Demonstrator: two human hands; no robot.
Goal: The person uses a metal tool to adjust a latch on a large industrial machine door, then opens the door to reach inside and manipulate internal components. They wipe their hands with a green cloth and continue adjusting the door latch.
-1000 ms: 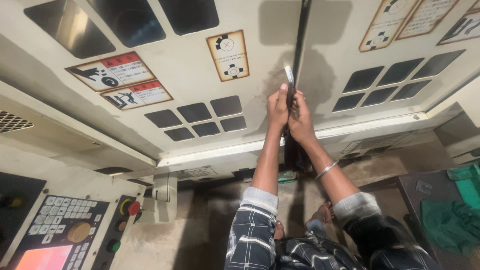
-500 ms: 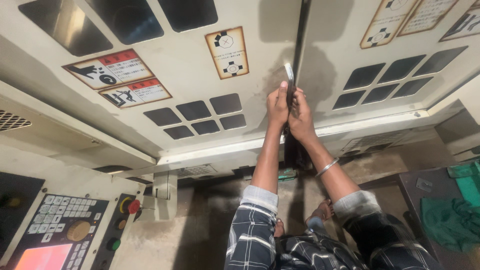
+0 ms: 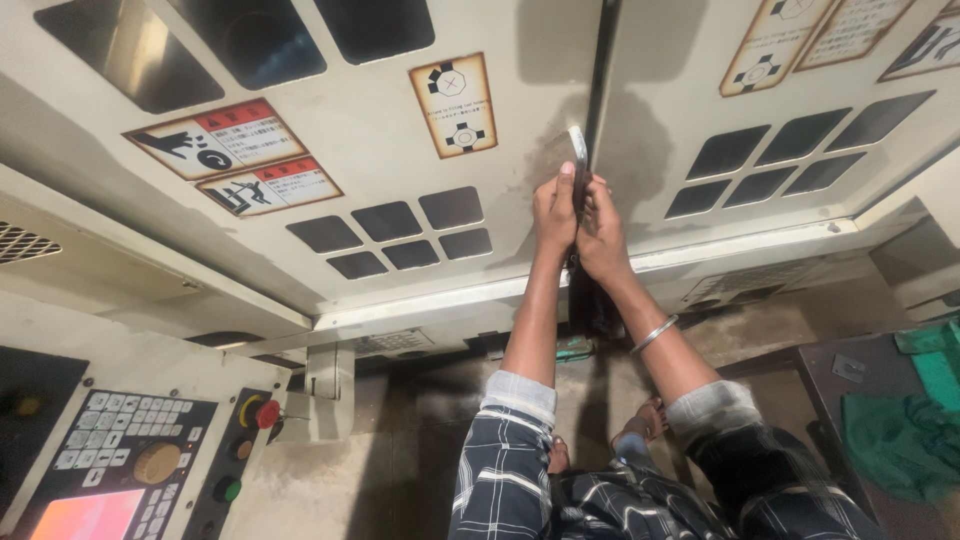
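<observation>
- The left hand (image 3: 553,212) and the right hand (image 3: 603,235) are side by side, both wrapped around a door handle (image 3: 578,160).
- The handle is a thin, flat metal strip. It is grey and a bit shiny, and its top end sticks up above the fingers.
- It sits at the dark gap (image 3: 600,70) between two big cream machine doors (image 3: 400,150).
- Each grip is pressed shut on the handle.
- A silver bangle (image 3: 654,334) is on the right wrist.
- Checked sleeves (image 3: 505,470) are rolled up.

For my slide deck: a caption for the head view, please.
Both hands, left and right, grip a door handle beside a control panel.
</observation>
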